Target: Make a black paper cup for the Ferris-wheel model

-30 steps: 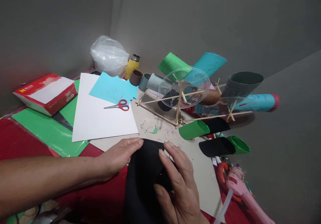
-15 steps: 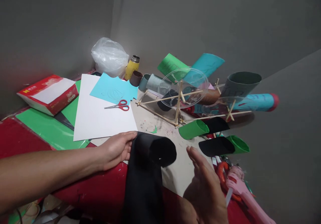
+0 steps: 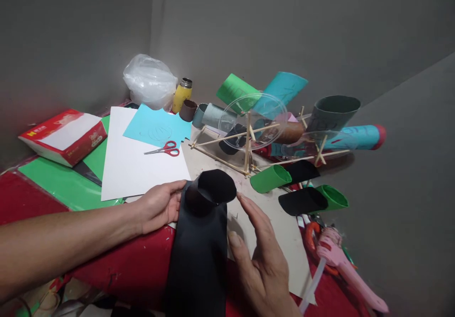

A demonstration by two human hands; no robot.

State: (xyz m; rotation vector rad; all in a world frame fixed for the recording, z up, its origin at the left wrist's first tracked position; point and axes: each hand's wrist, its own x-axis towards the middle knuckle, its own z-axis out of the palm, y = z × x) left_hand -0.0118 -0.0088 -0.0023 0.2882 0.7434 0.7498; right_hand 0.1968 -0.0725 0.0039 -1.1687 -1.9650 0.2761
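Observation:
My left hand [image 3: 161,205] grips the left edge of a long black sheet [image 3: 199,265], which looks like paper or thin foam. A short black tube [image 3: 201,201] stands on the sheet's far end, its open mouth tipped toward the right. To the right of it, my right hand [image 3: 261,250] is open, thumb and fingers apart. Its fingertips come close to the tube's rim; I cannot tell if they touch. Beyond the hands, red-handled scissors [image 3: 171,149] lie on a white sheet [image 3: 138,170], against a blue piece of paper [image 3: 151,122] with pencil marks.
At right sits a stick frame [image 3: 248,153] with clear discs and coloured tubes. Green [image 3: 268,178] and black [image 3: 302,201] tubes lie before it. A pink glue gun [image 3: 350,272] rests at lower right. Behind are a red box [image 3: 66,134], plastic bag [image 3: 149,80] and yellow bottle [image 3: 182,95].
The black tube has gone from lying tilted to the right to standing more upright on the sheet. My right hand has moved left, close to the tube. My left hand keeps its grip.

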